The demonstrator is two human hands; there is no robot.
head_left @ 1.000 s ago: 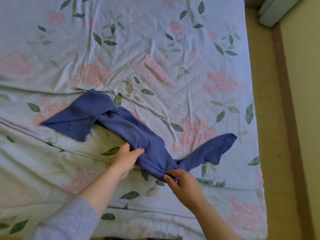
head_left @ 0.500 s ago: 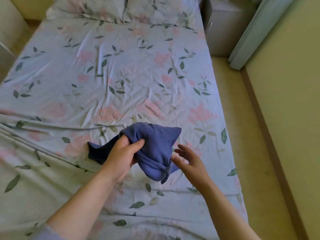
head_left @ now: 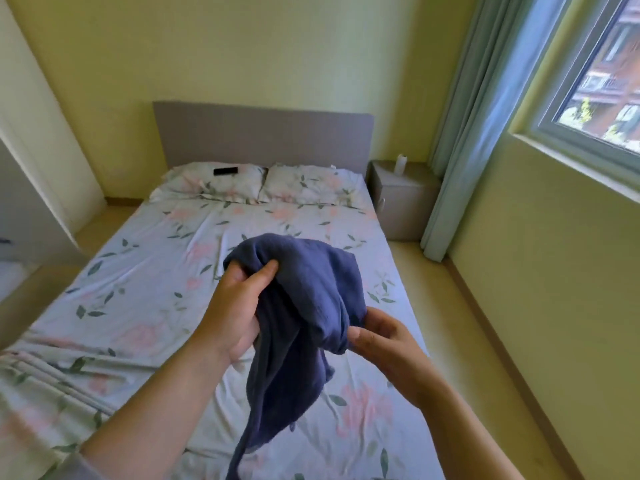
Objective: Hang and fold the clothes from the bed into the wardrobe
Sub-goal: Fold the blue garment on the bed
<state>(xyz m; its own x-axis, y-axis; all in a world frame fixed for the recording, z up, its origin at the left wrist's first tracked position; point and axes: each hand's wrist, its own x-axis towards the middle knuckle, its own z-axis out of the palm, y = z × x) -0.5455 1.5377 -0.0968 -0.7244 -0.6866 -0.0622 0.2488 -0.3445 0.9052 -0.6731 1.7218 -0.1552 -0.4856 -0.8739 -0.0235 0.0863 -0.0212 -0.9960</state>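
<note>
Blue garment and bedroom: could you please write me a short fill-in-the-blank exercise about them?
1. The left hand and the right hand both grip the ____ garment, held over the bed.
2. A black object lies on a ____.
3. The curtain hangs beside the ____.
Missing words: blue; pillow; window.

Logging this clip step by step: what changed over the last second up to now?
The blue garment went from lying stretched across the floral sheet to lifted clear of it, bunched and hanging. The left hand kept its grip and raised it. The right hand let go briefly and now holds the bunched end again. The camera tilted up. The sheet stayed as it was.
</note>
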